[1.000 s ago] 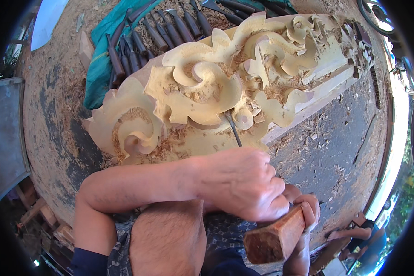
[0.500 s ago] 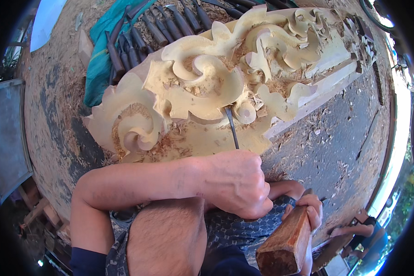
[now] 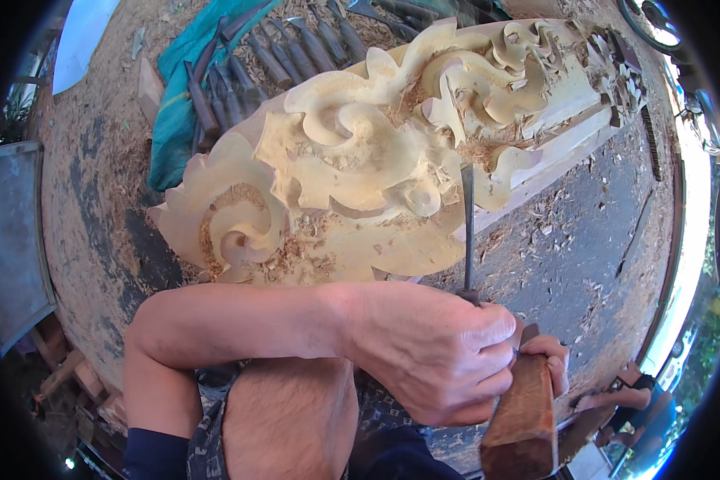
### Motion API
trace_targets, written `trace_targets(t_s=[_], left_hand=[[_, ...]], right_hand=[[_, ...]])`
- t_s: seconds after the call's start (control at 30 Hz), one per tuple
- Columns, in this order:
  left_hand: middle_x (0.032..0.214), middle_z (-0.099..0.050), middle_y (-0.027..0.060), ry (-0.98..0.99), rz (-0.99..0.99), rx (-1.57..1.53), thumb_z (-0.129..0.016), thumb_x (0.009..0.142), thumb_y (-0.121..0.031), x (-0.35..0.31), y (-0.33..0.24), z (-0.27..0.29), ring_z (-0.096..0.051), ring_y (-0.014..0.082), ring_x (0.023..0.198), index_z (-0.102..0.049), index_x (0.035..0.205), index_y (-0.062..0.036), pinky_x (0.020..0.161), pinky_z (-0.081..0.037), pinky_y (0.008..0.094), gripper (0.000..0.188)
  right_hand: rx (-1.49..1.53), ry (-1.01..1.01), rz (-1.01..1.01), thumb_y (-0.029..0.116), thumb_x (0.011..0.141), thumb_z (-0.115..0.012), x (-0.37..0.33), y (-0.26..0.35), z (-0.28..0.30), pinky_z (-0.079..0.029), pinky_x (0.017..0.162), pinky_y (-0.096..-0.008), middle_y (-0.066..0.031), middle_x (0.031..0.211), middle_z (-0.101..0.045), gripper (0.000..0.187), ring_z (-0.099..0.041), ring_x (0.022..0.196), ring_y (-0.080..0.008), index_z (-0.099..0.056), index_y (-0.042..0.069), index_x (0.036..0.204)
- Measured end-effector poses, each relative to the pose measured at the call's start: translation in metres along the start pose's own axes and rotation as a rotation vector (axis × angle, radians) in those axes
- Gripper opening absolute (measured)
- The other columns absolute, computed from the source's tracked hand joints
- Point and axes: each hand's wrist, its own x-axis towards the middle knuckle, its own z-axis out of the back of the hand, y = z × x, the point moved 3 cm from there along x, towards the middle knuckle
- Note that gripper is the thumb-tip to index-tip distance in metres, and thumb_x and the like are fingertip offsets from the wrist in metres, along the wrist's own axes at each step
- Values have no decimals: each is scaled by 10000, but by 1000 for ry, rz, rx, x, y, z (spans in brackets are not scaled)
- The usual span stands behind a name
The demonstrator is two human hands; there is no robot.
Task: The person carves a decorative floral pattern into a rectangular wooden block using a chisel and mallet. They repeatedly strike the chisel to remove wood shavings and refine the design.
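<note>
My left hand [image 3: 436,352] is closed around the dark handle of a carving chisel [image 3: 469,232]. Its long, thin steel blade points away from me, with the tip over the right part of a pale wood carving [image 3: 344,232] full of curled leaves and scrolls. Whether the tip touches the wood I cannot tell. My right hand [image 3: 550,354] grips a reddish-brown wooden mallet [image 3: 524,412], a squared block, close beside the left fist. The mallet partly hides the right hand's fingers.
Several dark-handled carving tools [image 3: 296,52] lie on a green cloth [image 3: 172,136] beyond the carving. Wood shavings litter the work surface [image 3: 552,240]. Small wood offcuts [image 3: 616,80] sit at the far right. Another person [image 3: 644,400] is at the lower right.
My left hand has moved right with the chisel, drawing its tip from beside the small round scroll to the carving's right part. The mallet has shifted slightly right.
</note>
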Motion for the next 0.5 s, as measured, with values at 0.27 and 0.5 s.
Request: trace_targets(t_s=[0.27,0.5], left_hand=[[848,-539,30,-366,629,-366,-518,1042,-184,-2,30,25,-517,139,693,-585,1056,-97,584,-428,334,111],[859,-517,55,-691,615,-982,-344,1141,-314,-40,76,90,-511,163,672,-486,1212,-101,672,-439,353,265]], right_hand=[[-166,114,-627,88,767,-822,-43,-26,43,-516,864,-330,-88,1183,-562,811,-585,978,-159,-404,17,1458],[404,184,-1275,89,772,-780,-122,-56,22,-549,672,-312,-75,921,-623,794,-626,762,-152,-383,15,1456]])
